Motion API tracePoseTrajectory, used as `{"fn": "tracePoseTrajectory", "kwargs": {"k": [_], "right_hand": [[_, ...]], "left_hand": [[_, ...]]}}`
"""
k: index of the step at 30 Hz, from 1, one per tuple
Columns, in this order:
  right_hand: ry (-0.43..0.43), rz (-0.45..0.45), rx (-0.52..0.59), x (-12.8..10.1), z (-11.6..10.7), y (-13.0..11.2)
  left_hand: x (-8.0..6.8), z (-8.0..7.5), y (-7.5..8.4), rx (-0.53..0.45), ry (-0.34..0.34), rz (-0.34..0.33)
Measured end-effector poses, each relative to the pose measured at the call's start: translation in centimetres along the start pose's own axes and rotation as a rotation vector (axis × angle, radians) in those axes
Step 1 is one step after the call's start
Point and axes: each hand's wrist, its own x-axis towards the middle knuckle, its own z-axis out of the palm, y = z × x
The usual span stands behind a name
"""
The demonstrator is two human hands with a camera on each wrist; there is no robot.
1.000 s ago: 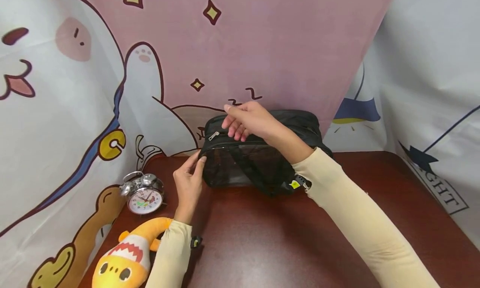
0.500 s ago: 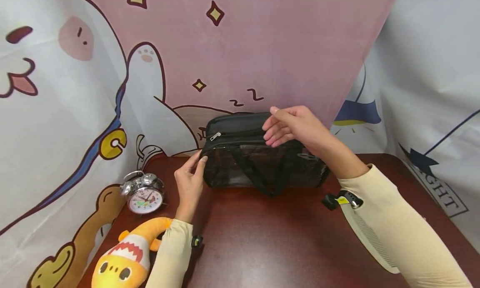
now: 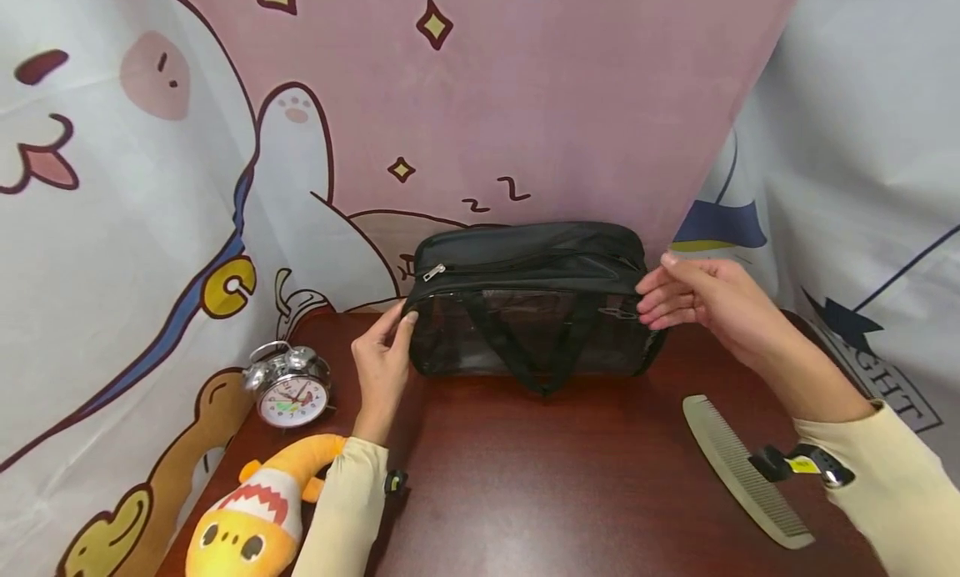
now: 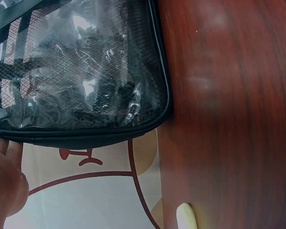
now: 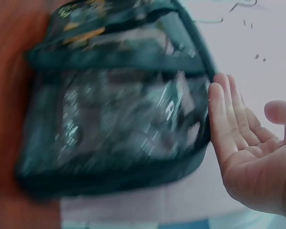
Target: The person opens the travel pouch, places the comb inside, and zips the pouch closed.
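Note:
A black bag [image 3: 517, 331] with a clear front panel stands at the back of the table, its strap hanging down in front. Its metal zipper pull [image 3: 433, 272] lies near the top left corner. My left hand [image 3: 381, 368] pinches the bag's left end, thumb in front and fingers partly hidden behind the edge. At the other end is my right hand [image 3: 720, 302], fingers extended and thumb held apart. In the right wrist view, blurred by motion, these fingertips [image 5: 216, 95] appear to touch the bag's edge. The left wrist view shows the clear panel [image 4: 86, 71] up close.
A silver twin-bell alarm clock [image 3: 292, 398] stands on the left, behind an orange plush toy [image 3: 243, 531] beside my left forearm. On the right a pale comb [image 3: 738, 469] lies under my right wrist. Printed cloth [image 3: 600, 102] hangs right behind the bag.
My right hand has moved rightward from above the bag's top to its right end, uncovering the bag's top and the comb. The left hand stays on the bag's left end.

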Motion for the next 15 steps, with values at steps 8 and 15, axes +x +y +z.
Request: {"fn": "tracePoseTrajectory", "kwargs": {"k": [8,15], "right_hand": [[0.028,0.134,0.032,-3.9,-4.2,5.3],[0.027,0.231,-0.074,-6.6,-6.4,9.8]], "left_hand": [[0.0,0.0,0.1,-0.01,-0.008,0.004],[0.1,-0.2,0.2,0.005,-0.026,-0.005]]}}
